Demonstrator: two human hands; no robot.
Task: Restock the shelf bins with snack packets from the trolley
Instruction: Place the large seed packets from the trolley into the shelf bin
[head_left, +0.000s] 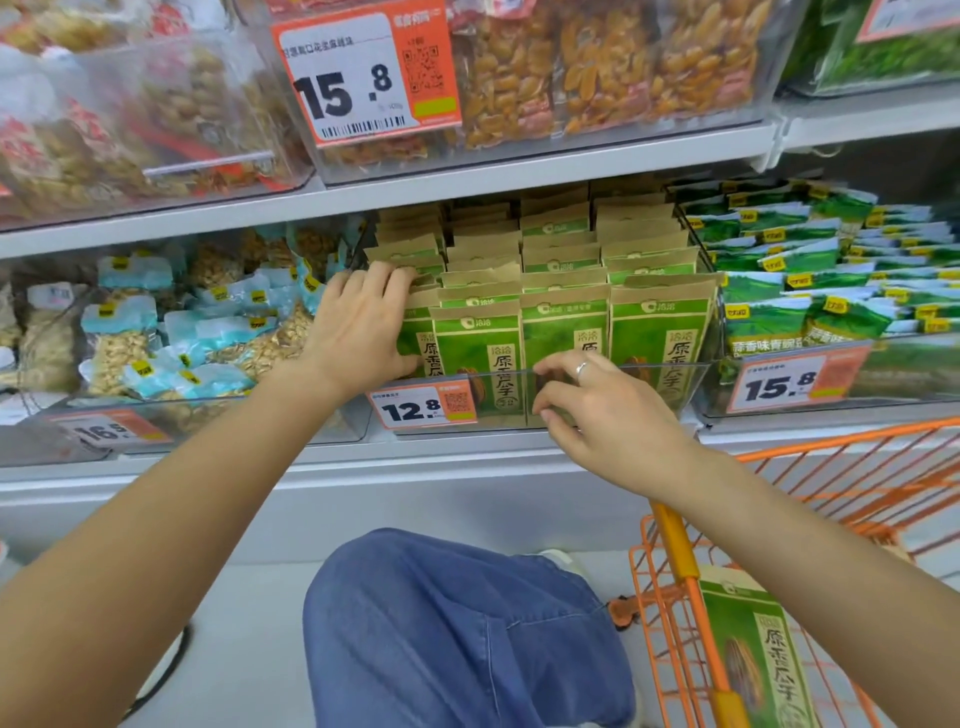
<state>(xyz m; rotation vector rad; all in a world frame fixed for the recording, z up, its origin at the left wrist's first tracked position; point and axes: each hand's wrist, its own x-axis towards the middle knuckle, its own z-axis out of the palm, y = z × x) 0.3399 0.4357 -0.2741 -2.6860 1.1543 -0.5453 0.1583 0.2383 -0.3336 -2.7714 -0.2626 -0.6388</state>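
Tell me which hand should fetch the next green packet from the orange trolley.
Right. The right hand hovers empty at the bin's front wall, directly above the trolley and its green packet. The left hand is gripping packets in the bin's far-left row.

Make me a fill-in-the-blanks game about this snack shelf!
1. The price tag on the green packets' bin reads ____.
2. The trolley is coloured ____.
3. The ring is on the ____ hand.
4. The left hand touches the ____ row of green packets.

Missing words: 12.8; orange; right; leftmost
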